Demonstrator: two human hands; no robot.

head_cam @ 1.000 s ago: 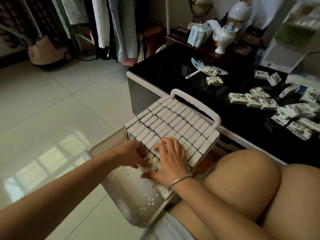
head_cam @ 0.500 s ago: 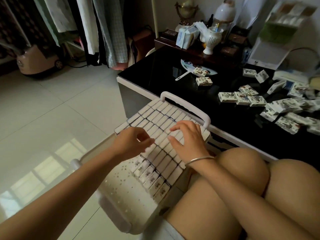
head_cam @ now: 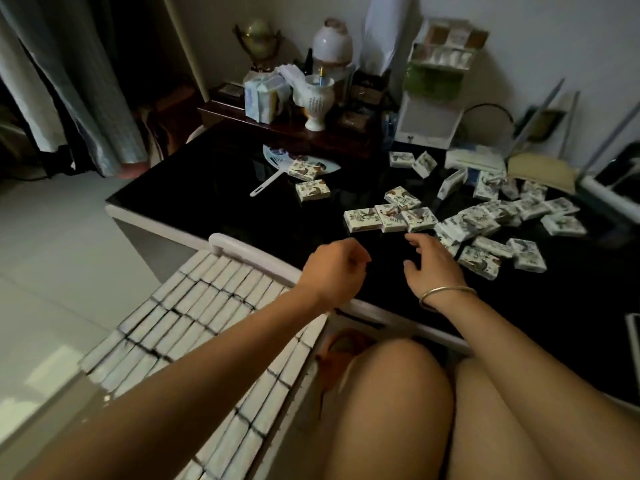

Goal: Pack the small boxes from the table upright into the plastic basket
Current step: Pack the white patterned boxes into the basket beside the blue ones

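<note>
Left hand (head_cam: pixel 332 271) and right hand (head_cam: pixel 433 268) have left the basket (head_cam: pixel 249 249); both empty, fingers relaxed.

Plastic basket (head_cam: pixel 239 244): one. Upright boxes (head_cam: pixel 194 299) in it: many full rows, exact tally not obtainable, a forearm (head_cam: pixel 207 358) across part. Loose boxes (head_cam: pixel 362 220) on table (head_cam: pixel 207 188): two by the fan (head_cam: pixel 275 156), four in a near cluster, two at the back, plus a jumbled heap (head_cam: pixel 485 220) at right, beyond counting. Fan: one. White vase (head_cam: pixel 317 102): one. Hands: two, left hand (head_cam: pixel 332 271), right hand (head_cam: pixel 433 268). Bracelet (head_cam: pixel 446 292): one.
</note>
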